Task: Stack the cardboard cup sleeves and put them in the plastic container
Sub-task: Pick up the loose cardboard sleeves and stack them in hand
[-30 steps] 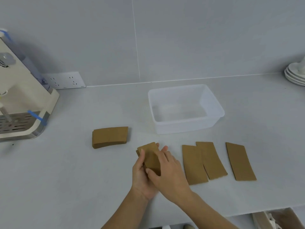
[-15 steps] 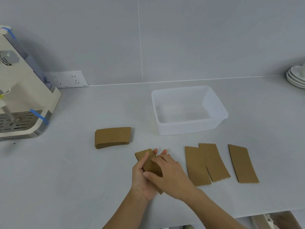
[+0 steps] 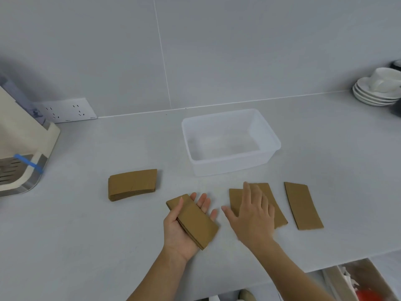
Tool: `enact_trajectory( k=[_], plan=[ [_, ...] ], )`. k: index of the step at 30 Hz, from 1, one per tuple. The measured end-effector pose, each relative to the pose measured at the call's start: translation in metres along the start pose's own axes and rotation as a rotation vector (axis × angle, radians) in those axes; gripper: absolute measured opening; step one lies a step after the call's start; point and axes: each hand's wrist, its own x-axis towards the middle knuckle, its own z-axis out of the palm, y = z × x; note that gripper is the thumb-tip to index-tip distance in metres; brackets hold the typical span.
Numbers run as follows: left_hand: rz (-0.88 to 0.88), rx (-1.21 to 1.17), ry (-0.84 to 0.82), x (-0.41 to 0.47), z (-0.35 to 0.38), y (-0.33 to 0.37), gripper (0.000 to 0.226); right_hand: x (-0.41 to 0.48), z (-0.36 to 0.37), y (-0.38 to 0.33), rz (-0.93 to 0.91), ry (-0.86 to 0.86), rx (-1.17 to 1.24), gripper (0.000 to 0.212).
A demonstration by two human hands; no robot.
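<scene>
Hands are parting: the right hand, fingers spread, is now reaching onto two overlapping sleeves near the counter's front edge, while the left hand is cradling a small stack; the plastic container is waiting empty behind.

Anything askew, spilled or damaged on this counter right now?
Nothing stands out. The clear plastic container sits upright and empty. The brown cardboard sleeves are intact: a stack lies on the grey counter, another bundle rests in the left hand, and the right hand covers two overlapping loose ones.
</scene>
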Motion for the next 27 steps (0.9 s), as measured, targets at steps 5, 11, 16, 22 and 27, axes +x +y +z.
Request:
enact_trajectory(
  k=[5, 11, 16, 22, 27],
  plan=[
    [-0.014, 0.011, -0.001, 0.001, 0.004, -0.006, 0.046, -0.011, 0.015, 0.01, 0.053, -0.041, -0.043, 0.084],
    [-0.026, 0.017, 0.011, 0.003, 0.005, -0.012, 0.048, -0.014, 0.014, 0.01, -0.023, -0.015, -0.044, 0.071],
    [-0.026, 0.008, 0.019, 0.003, 0.006, -0.014, 0.049, -0.012, 0.007, 0.008, -0.052, -0.022, 0.0, 0.065],
    [-0.014, 0.004, 0.03, 0.001, 0.011, -0.013, 0.055, -0.001, -0.022, -0.001, -0.077, 0.026, 0.241, 0.048],
    [-0.012, 0.069, 0.025, 0.0, 0.013, -0.012, 0.061, -0.006, -0.044, -0.024, -0.165, 0.038, 0.469, 0.041]
  ],
)
